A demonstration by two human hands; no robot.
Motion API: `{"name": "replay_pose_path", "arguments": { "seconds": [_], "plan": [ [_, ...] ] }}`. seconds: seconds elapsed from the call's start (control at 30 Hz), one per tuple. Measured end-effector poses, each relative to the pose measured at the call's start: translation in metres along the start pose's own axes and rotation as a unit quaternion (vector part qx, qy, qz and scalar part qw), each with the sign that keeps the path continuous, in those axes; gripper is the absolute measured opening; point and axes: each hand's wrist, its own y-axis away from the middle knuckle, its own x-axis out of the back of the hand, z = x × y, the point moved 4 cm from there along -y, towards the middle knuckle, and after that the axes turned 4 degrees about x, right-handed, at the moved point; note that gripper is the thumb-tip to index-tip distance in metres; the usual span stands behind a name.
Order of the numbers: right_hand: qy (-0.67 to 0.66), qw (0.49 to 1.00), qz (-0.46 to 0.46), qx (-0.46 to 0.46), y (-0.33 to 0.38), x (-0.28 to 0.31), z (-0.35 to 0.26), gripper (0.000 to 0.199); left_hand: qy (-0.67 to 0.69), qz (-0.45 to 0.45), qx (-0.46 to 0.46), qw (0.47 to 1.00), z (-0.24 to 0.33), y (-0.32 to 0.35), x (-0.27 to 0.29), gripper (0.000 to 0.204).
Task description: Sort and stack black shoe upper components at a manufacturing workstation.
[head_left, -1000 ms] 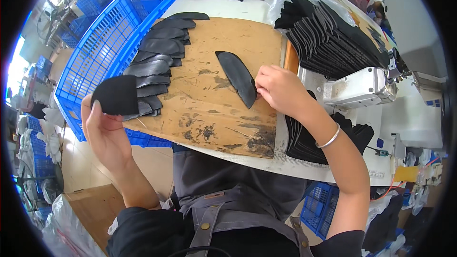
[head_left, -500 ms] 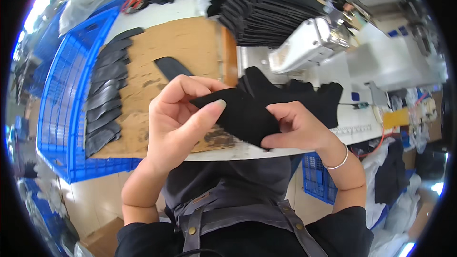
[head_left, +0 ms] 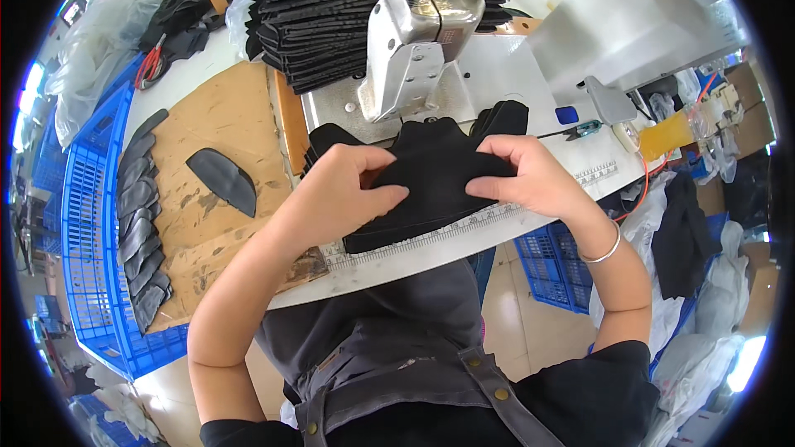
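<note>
Black fabric piece (head_left: 435,178) now lies flat on the white desk (head_left: 513,74), directly at 6 o'clock from the sewing machine head (head_left: 414,41), its near edge along the ruler strip (head_left: 464,228) at the desk front. Half a second ago the same piece was lifted clear of the desk and held between both hands close to the body; a second ago the left hand held a small black piece out over the blue crate while the right hand rested on the brown board. The work has thus moved from pick-up to positioning at the machine.

Left hand (head_left: 348,190) presses on the fabric's 9 o'clock side, fingers curled, with fingertips pinching a fold. Right hand (head_left: 526,174) grips the 3 o'clock side, thumb and fingers closed on the cloth edge. Both hands are grasping the piece, not released.

Brown board (head_left: 224,116) sits at 9 o'clock from the fabric, carrying one dark curved piece (head_left: 224,182) and a row of overlapping dark pieces (head_left: 141,215) on its left edge. Blue crate (head_left: 83,223) lies beyond. A stack of folded black fabric (head_left: 315,16) stands at 11 o'clock.

Judgement: the piece appears aligned for feeding under the needle, though not yet beneath it.
</note>
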Motion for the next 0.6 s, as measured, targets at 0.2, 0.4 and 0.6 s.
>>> {"name": "replay_pose_path", "arguments": {
  "seconds": [0.2, 0.4, 0.6],
  "plan": [
    [0.129, 0.99, 0.014, 0.051, -0.003, -0.005, -0.004, 0.036, -0.202, 0.047, -0.016, 0.978, 0.005, -0.009, -0.012, 0.036],
    [0.176, 0.983, 0.025, 0.051, -0.002, -0.008, 0.002, 0.037, -0.244, 0.073, -0.037, 0.966, 0.003, -0.01, -0.017, 0.04],
    [0.135, 0.991, 0.019, 0.014, -0.001, -0.009, -0.002, 0.035, -0.267, 0.092, -0.037, 0.959, 0.0, -0.008, -0.021, 0.042]
  ]
}}
